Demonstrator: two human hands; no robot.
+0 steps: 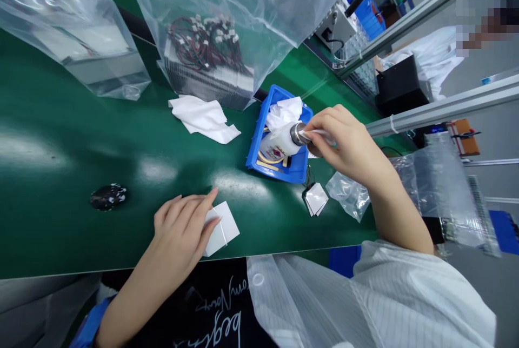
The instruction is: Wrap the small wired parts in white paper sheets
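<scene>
My left hand (184, 229) lies on a flat white square piece (229, 223) near the bench's front edge, its fingers stretched out over one side. A thin line crosses the piece. My right hand (343, 140) pinches a slim white item (324, 134), its kind partly hidden by the fingers, at the metal neck of a white bottle (279, 144). The bottle leans in a small blue bin (295, 176), which also holds crumpled white cloth (286, 111) and yellowish sticks. Just right of the bin lie a few small white plates (315, 198) with dark leads.
A white cloth (205, 118) lies behind the left hand. A clear bag (251, 18) covers stacked panels with red and black wires (203, 42). Another plastic bag (93, 51) is at left, near a black object (108, 196). Crumpled film (351, 194) and metal rails (446, 105) are at right.
</scene>
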